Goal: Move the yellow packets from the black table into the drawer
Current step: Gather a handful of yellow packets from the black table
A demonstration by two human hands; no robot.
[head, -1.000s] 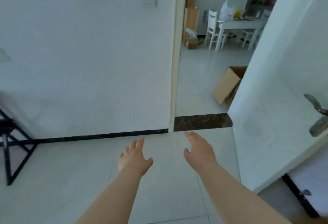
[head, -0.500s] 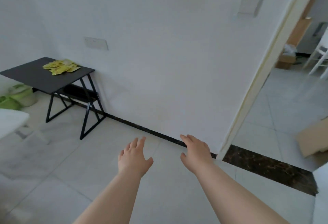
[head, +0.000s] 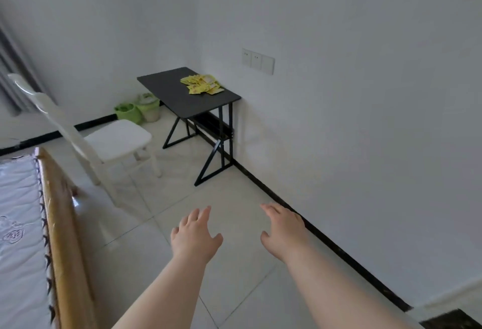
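Yellow packets [head: 202, 84] sit in a loose heap on the far right part of the black table [head: 169, 93], close against the wall and just under the socket plate [head: 257, 61]. Both hands are out in front, well short of that table: left hand [head: 194, 237] palm down with fingers [head: 202, 215] spread, right hand [head: 284, 229] the same, and neither one has hold of anything. So the step in hand, as I read it, is the approach, and nothing of the task is done yet. Mind the route: a white chair [head: 114, 138] stands to the left of the table, a bed [head: 31, 237] edges in on the near left, and the clear run is the strip of floor [head: 234, 263] along the wall. Best bet is to walk that strip and come square to the table's near end, so both hands can reach the heap without leaning over the chair. These look like thin, slippery sachets lying on top of one another, so a pinch at one would likely scatter the rest; a better move is to sweep them together with one hand against the other and lift the stack flat between the palms. Watch the right edge, since a careless push could send packets down the gap by the wall. No drawer is visible from here, so where they go next cannot be told.
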